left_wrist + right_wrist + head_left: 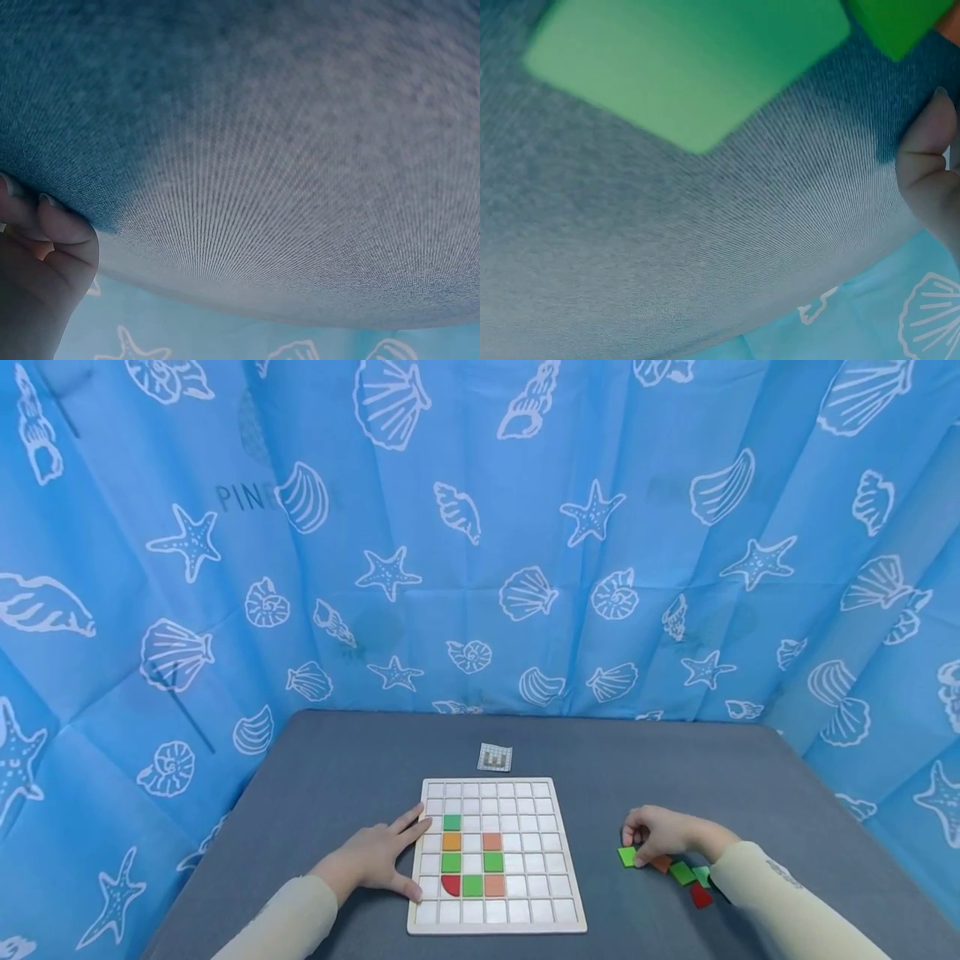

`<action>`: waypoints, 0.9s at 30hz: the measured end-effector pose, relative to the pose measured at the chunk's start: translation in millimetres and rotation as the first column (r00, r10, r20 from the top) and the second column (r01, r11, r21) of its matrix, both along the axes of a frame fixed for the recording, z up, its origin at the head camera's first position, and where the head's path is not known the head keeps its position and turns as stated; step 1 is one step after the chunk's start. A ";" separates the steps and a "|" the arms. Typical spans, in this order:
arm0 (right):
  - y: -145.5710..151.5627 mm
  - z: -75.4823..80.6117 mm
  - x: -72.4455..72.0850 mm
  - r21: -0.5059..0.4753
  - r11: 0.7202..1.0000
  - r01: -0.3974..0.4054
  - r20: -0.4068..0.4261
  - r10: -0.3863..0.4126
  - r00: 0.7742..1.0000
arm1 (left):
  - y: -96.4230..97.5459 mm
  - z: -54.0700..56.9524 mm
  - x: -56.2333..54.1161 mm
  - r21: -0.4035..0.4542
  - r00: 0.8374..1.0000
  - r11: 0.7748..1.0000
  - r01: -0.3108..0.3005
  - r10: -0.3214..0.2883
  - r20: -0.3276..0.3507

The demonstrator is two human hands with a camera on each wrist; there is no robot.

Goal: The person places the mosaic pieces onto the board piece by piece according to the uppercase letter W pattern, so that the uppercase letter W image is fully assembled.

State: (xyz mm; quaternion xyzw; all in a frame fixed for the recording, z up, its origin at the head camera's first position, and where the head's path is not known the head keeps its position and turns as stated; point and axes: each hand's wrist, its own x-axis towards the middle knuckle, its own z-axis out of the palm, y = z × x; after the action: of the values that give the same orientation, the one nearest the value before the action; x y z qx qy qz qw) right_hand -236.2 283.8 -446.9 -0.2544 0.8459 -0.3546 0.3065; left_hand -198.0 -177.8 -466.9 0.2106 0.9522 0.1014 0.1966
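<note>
A white grid board point(540, 893) lies on the table, with several square tiles in a U-like arrangement: greens, an orange tile point(451, 842), salmon ones, and a red quarter-round tile point(450, 885). My left hand point(378, 857) rests spread along the board's left edge, thumb near the lower corner, fingertips higher up. To the board's right, my right hand point(660, 833) pinches a lime green tile point(626, 857) at the table surface between thumb and fingers. In the right wrist view the thumb point(928, 142) shows, but the lime tile is out of sight.
Beside and under the right hand lie loose tiles: an orange one point(662, 863), a green one point(682, 872), a mint one point(702, 875) and a red one point(701, 895). A small patterned card point(495, 757) lies behind the board. A blue shell-print curtain point(480, 568) surrounds the grey table point(360, 760).
</note>
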 end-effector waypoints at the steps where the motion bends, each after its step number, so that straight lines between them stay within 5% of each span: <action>1: 0.1 -0.3 0.8 -0.006 1.000 0.003 0.003 -0.003 1.000 | -0.2 -0.4 0.0 0.001 1.000 1.000 0.001 -0.001 0.001; 21: -5.3 3.9 7.6 -0.089 0.995 0.036 -0.013 -0.037 0.999 | -0.6 0.0 0.2 -0.002 1.000 1.000 -0.007 0.007 -0.001; 27: -13.3 11.0 9.0 -0.124 0.979 0.163 -0.010 -0.166 0.986 | -1.1 -3.2 -0.5 -0.008 1.000 1.000 -0.009 0.008 -0.005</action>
State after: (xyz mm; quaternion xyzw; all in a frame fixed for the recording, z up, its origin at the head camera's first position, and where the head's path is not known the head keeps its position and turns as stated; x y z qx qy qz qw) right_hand -227.2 270.6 -435.9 -0.2055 0.8437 -0.4275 0.2513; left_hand -198.6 -178.9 -470.0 0.2060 0.9540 0.0980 0.1944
